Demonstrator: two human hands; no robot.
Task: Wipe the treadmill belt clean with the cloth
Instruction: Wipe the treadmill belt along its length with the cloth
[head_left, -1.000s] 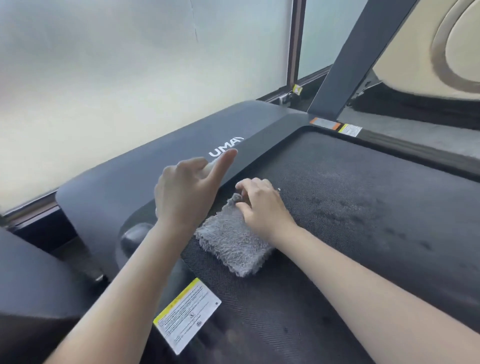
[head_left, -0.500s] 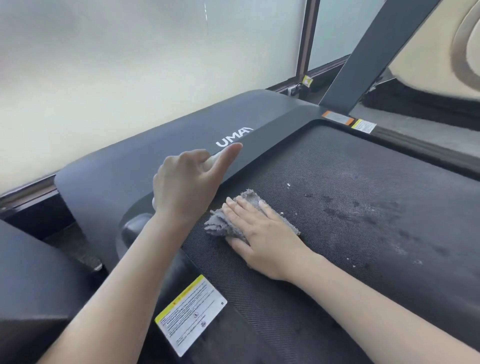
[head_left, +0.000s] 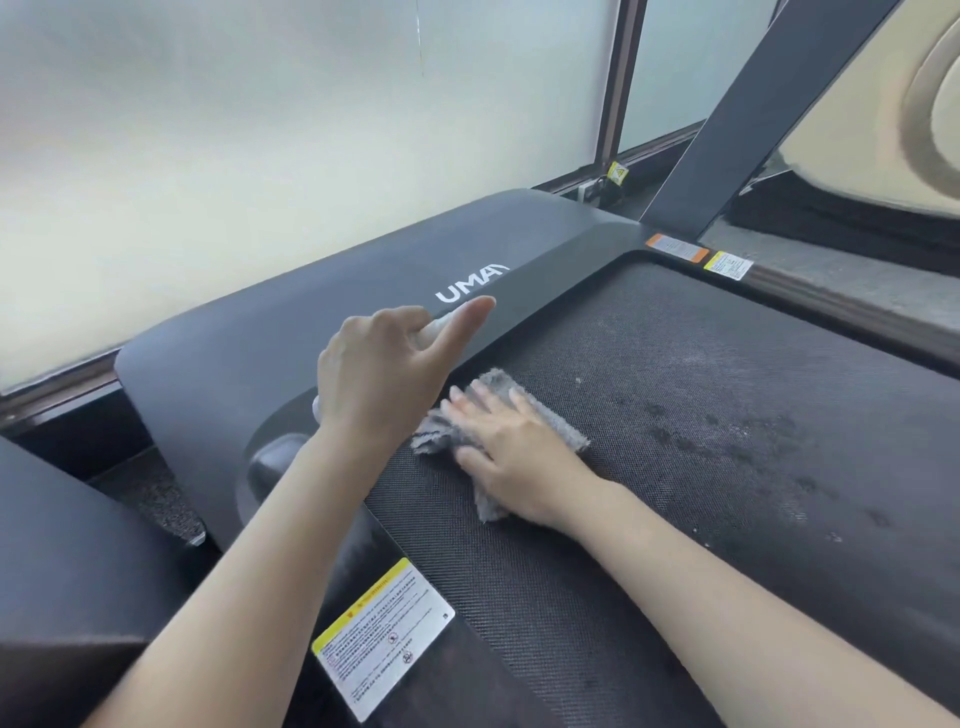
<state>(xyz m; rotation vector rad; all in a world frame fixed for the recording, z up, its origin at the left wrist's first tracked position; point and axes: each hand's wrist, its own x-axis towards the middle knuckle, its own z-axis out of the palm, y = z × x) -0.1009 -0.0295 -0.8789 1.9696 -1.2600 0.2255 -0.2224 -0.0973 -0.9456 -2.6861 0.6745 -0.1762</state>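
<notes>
Head view: the treadmill belt (head_left: 675, 519) fills the right half, its long axis running from the dark cover (head_left: 311, 353) at its front end down toward the lower right, where the frame cuts it off. Dark blotches and pale specks mark the belt to the right of the hands.

Both forearms enter from the bottom edge, cut off above the elbow. The left hand (head_left: 379, 379) hangs over the seam between cover and belt. Its grip is curled round a white thing (head_left: 434, 332), with one digit stretched straight toward the lettering on the cover. Only slivers of that thing show past the hand, so I cannot tell what it is.

The right hand (head_left: 514, 457) lies on the grey cloth (head_left: 498, 382), its grip spread flat, with straight fingers (head_left: 470, 410) that are blurred. The cloth sits on the belt's front corner, just beside the cover's edge. The hand hides its middle, so its long axis is unclear; one corner points at the cover, one back toward the person, and its left side is bunched.
</notes>
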